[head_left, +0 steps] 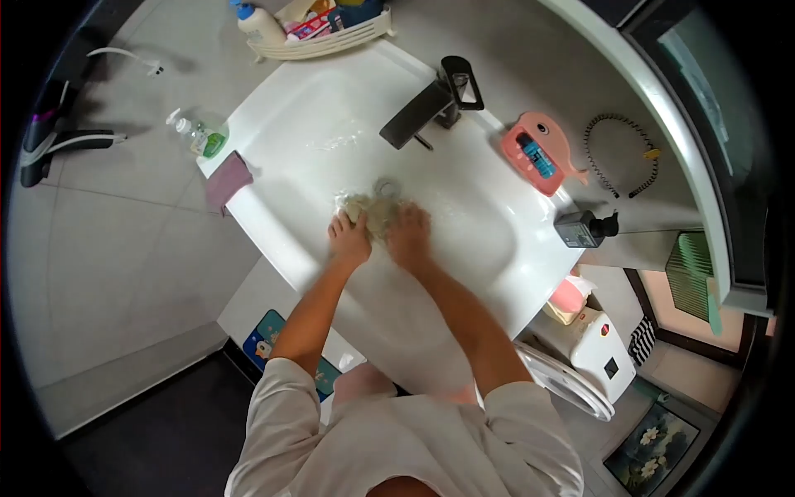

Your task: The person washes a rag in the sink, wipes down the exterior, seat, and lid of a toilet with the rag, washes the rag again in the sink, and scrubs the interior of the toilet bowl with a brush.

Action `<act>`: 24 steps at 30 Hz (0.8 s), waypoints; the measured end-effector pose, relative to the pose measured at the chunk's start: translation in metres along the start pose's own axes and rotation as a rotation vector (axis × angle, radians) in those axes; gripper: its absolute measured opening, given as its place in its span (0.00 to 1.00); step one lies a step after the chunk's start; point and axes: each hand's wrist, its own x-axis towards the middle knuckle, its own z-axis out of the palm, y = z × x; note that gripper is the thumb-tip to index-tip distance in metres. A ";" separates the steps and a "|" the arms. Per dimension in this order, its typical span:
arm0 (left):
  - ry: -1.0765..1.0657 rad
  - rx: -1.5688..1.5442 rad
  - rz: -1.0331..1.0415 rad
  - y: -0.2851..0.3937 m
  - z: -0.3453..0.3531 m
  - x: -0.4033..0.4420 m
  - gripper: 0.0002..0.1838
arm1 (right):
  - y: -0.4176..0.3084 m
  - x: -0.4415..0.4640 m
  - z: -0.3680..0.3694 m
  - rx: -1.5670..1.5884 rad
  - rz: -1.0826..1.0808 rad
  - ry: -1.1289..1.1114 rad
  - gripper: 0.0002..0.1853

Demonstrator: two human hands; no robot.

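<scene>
A pale, greenish-beige wet cloth [377, 217] lies bunched in the white washbasin [472, 195], just in front of the drain [385, 187]. My left hand [351, 238] grips its left side, thumb and fingers closed on the fabric. On the other side, my right hand [410, 236] is closed on the cloth too, slightly blurred. Water glistens around both hands. Beyond them, the black faucet [418, 112] reaches over the basin from its back edge. How much of the cloth sits under my palms is hidden.
A purple cloth [229, 182] hangs over the left rim beside a clear pump bottle [201, 137]. Along the right stand a pink whale-shaped holder [542, 153] and a dark pump bottle [585, 229]. A cream corner basket [323, 37] holds toiletries. The toilet [571, 381] is at lower right.
</scene>
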 end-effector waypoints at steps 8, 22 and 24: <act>-0.484 -1.452 -0.790 0.019 -0.021 0.010 0.31 | -0.007 0.029 -0.004 0.780 0.611 0.023 0.21; -0.670 -1.970 -0.478 0.087 -0.073 -0.032 0.29 | 0.037 -0.001 -0.107 1.906 0.760 -0.107 0.18; -0.778 -2.013 -0.435 0.092 -0.086 -0.038 0.27 | 0.043 -0.012 -0.120 2.385 0.835 -0.345 0.18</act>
